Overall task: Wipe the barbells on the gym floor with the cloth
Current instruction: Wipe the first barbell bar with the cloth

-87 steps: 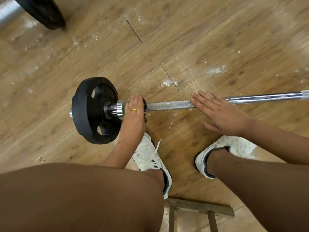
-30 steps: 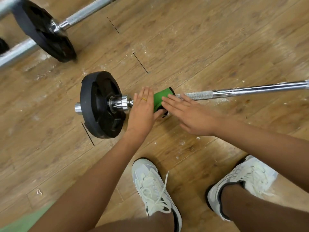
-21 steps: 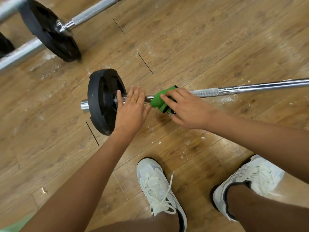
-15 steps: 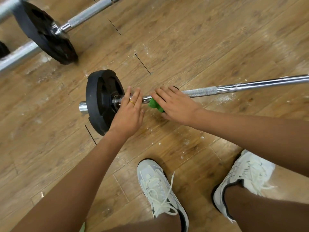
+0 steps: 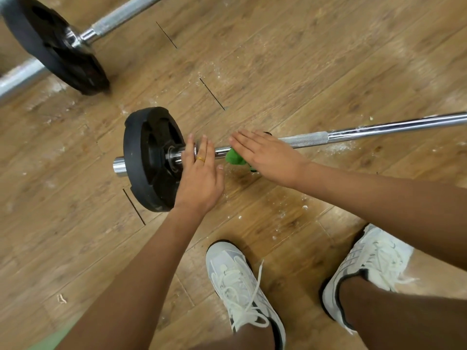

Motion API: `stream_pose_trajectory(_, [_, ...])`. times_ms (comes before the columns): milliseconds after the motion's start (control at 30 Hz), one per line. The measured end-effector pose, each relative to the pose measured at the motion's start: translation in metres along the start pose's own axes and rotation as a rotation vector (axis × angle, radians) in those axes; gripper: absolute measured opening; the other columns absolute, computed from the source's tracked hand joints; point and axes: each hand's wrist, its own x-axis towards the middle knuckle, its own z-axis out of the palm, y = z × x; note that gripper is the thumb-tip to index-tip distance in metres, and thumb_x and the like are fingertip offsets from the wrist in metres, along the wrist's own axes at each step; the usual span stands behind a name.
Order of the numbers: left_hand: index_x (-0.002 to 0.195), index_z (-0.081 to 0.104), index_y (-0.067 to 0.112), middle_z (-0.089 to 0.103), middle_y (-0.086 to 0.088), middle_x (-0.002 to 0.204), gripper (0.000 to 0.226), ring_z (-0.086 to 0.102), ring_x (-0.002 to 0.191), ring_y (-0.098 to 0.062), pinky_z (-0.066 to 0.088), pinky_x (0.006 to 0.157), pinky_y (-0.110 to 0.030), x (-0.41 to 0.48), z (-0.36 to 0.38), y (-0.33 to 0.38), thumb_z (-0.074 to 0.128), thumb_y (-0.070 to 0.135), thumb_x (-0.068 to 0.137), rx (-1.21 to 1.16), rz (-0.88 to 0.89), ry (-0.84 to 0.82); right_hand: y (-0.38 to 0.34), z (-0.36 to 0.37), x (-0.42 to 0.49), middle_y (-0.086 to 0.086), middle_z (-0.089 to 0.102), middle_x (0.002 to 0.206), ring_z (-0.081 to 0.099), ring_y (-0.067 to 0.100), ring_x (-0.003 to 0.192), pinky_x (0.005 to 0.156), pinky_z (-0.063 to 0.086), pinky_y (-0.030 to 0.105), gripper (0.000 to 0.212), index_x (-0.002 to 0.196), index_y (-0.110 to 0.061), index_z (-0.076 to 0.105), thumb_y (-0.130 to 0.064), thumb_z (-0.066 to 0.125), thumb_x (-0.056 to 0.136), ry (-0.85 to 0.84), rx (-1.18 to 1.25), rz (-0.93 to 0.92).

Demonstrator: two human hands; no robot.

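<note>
Chrome barbell [image 5: 379, 127] with a black rubber weight plate [image 5: 149, 157] lies on the scuffed wooden plank floor [image 5: 303, 59] in front of you, its shaft running out to the right of the plate. Your left hand [image 5: 199, 178], a thin gold ring [image 5: 201, 159] on one finger, rests just right of the plate, fingers straight and laid across the shiny collar, gripping nothing. Your right hand [image 5: 267, 157] sits a little farther right of the plate, palm down, fingers stretched flat over a crumpled green cloth [image 5: 233, 157] and pressing it against the shaft. The cloth peeks out beneath the palm on the near side, touching the bar. Whether the thumb tucks round it cannot be told. Beyond the plate, up and to the left, a second steel barbell [image 5: 121, 16] with its own black disc [image 5: 55, 46] lies well apart on the same floor. White chalky specks [image 5: 338, 147] dot the boards around the plate. Nearer to you than the plate stand your white lace-up sneakers, the left sneaker [image 5: 240, 281] below your hands, the right sneaker [image 5: 366, 269] farther right.
</note>
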Motion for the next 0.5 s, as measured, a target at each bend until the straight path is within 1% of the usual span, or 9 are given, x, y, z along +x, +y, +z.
stream_pose_trajectory(33, [0.157,0.021,-0.001,0.017,-0.017,0.166,0.062,-0.012,0.155,-0.031,-0.001,0.126,-0.047,-0.001,0.000,-0.002,0.032,0.033,0.106,-0.001,0.006,-0.005,0.004,-0.002,-0.005,0.022,0.044,0.152,0.042,0.035,0.142,0.117,0.030,0.044,0.063,0.151,0.002,0.036,-0.006,0.019,0.091,-0.017,0.009,-0.009])
stream_pose_trajectory(100, [0.158,0.019,-0.001,0.016,-0.016,0.167,0.064,-0.013,0.154,-0.031,-0.001,0.126,-0.048,-0.002,0.000,-0.004,0.030,0.034,0.105,0.016,0.012,-0.012,0.012,-0.002,-0.024,0.022,0.045,0.151,0.046,0.036,0.139,0.114,0.035,0.047,0.064,0.150,0.001,0.039,-0.003,0.024,0.088,0.002,0.049,0.026])
stream_pose_trajectory(167, [0.157,0.019,-0.002,0.015,-0.017,0.166,0.065,-0.013,0.154,-0.032,0.001,0.126,-0.049,-0.005,0.002,0.000,0.030,0.034,0.105,0.035,0.007,-0.008,0.015,0.001,-0.038,0.021,0.044,0.152,0.046,0.035,0.139,0.114,0.034,0.048,0.065,0.150,0.000,0.039,0.005,0.039,0.085,0.035,0.060,0.098])
stream_pose_trajectory(233, [0.157,0.019,-0.002,0.014,-0.018,0.166,0.065,-0.013,0.154,-0.033,0.002,0.126,-0.050,-0.010,0.003,0.003,0.032,0.033,0.105,0.044,-0.006,-0.004,0.008,0.002,-0.038,0.019,0.040,0.155,0.040,0.035,0.143,0.117,0.029,0.047,0.069,0.152,-0.001,0.036,0.009,0.052,0.085,0.033,0.092,0.147])
stream_pose_trajectory(267, [0.157,0.018,-0.003,0.014,-0.018,0.166,0.065,-0.013,0.154,-0.033,0.001,0.126,-0.049,-0.012,0.004,0.005,0.032,0.033,0.105,0.051,-0.007,-0.005,0.003,0.002,-0.034,0.019,0.037,0.157,0.036,0.035,0.146,0.118,0.026,0.046,0.068,0.153,-0.001,0.033,0.008,0.051,0.088,0.025,0.110,0.139])
stream_pose_trajectory(367, [0.158,0.016,-0.002,0.010,-0.018,0.167,0.066,-0.016,0.154,-0.033,-0.004,0.126,-0.046,-0.022,0.005,0.005,0.030,0.034,0.104,0.079,-0.001,-0.019,-0.012,-0.003,-0.020,0.016,0.025,0.163,0.020,0.031,0.152,0.122,0.015,0.042,0.064,0.158,-0.003,0.019,-0.004,0.029,0.095,-0.025,0.110,0.021])
stream_pose_trajectory(400, [0.158,0.015,-0.002,0.009,-0.018,0.167,0.067,-0.016,0.153,-0.033,-0.006,0.125,-0.045,-0.025,0.006,0.004,0.029,0.034,0.104,0.082,0.002,-0.027,-0.013,-0.004,-0.021,0.016,0.025,0.163,0.019,0.030,0.153,0.122,0.015,0.041,0.064,0.158,-0.004,0.018,-0.006,0.025,0.094,-0.032,0.102,-0.001])
stream_pose_trajectory(433, [0.158,0.014,-0.002,0.008,-0.018,0.167,0.068,-0.016,0.153,-0.034,-0.007,0.125,-0.045,-0.029,0.007,0.004,0.029,0.034,0.103,0.087,0.005,-0.034,-0.013,-0.005,-0.026,0.016,0.028,0.162,0.023,0.031,0.152,0.122,0.017,0.042,0.064,0.157,-0.003,0.021,-0.006,0.022,0.093,-0.030,0.102,0.002])
stream_pose_trajectory(500, [0.158,0.014,-0.002,0.008,-0.018,0.167,0.069,-0.015,0.153,-0.035,-0.005,0.126,-0.047,-0.035,0.008,0.005,0.029,0.035,0.102,0.103,0.005,-0.042,-0.009,-0.002,-0.043,0.017,0.032,0.160,0.030,0.031,0.149,0.121,0.020,0.044,0.068,0.156,-0.003,0.027,-0.003,0.022,0.088,-0.033,0.130,0.063])
